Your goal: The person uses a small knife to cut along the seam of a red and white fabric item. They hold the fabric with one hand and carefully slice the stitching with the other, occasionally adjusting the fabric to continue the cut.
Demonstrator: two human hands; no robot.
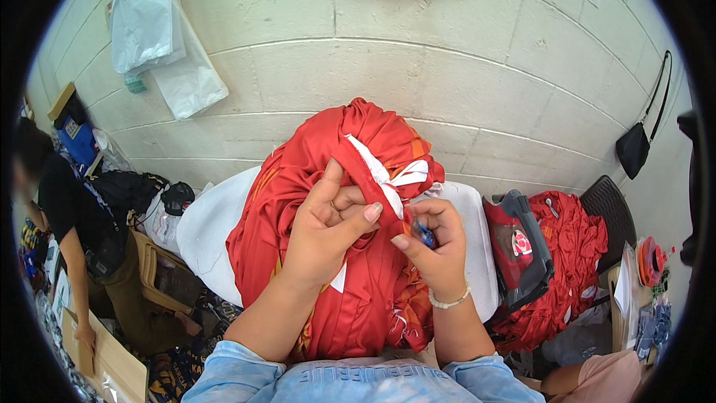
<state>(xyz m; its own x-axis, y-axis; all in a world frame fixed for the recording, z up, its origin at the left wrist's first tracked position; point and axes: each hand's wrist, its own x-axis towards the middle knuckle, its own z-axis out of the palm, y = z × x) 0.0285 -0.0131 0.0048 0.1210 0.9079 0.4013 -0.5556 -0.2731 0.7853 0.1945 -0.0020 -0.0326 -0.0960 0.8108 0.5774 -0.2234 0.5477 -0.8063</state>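
A large heap of shiny red cloth (287, 172) with orange patterned patches lies in front of me. My left hand (324, 220) is closed, pinching a red edge of it between thumb and fingers. Along that edge runs a white fabric strip (367, 157), with a loose white loop beside it. Close by on the right, my right hand (441, 250) is curled around a small blue tool (425, 234), its tip near the strip's lower end. Fingers hide most of the tool, so its exact kind does not show.
The heap rests on a white surface (203, 216) against a block wall (447, 97). To the right stand a grey-and-red bin (514, 246) and more red cloth (563, 239). A co-worker (97, 231) bends over a cardboard box (112, 362) at left; another person's pink sleeve (608, 377) shows lower right.
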